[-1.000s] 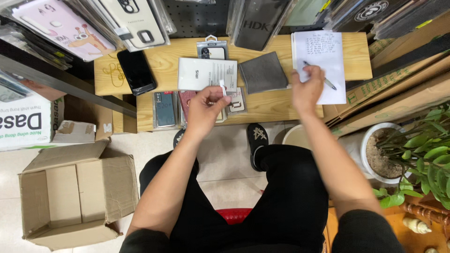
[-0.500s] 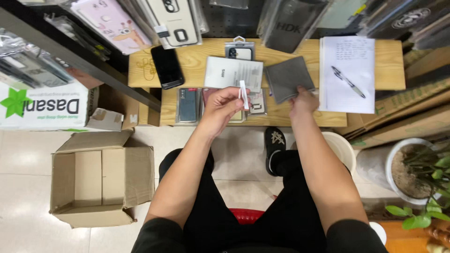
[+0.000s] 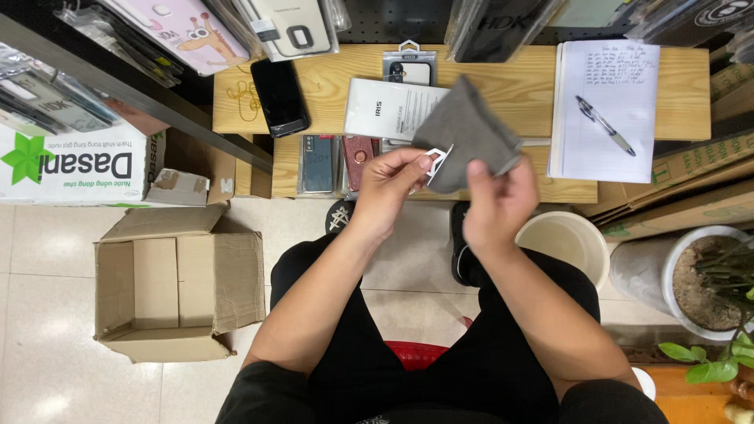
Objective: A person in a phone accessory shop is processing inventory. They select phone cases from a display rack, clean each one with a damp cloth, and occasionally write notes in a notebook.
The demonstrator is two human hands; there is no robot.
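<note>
Right hand [image 3: 496,206] pinches the grey cloth [image 3: 463,133], left hand [image 3: 390,188] grips a small white piece [image 3: 434,159] — I'd keep the cloth flat and wipe slowly.

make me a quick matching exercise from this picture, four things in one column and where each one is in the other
Things:
1. grey cloth
2. pen
3. black phone
4. open cardboard box

Places:
A. on the floor
B. lying on the notebook
C. screen-up on the wooden table, left part
D. held in the right hand

Pairs: 1-D, 2-B, 3-C, 4-A
</note>
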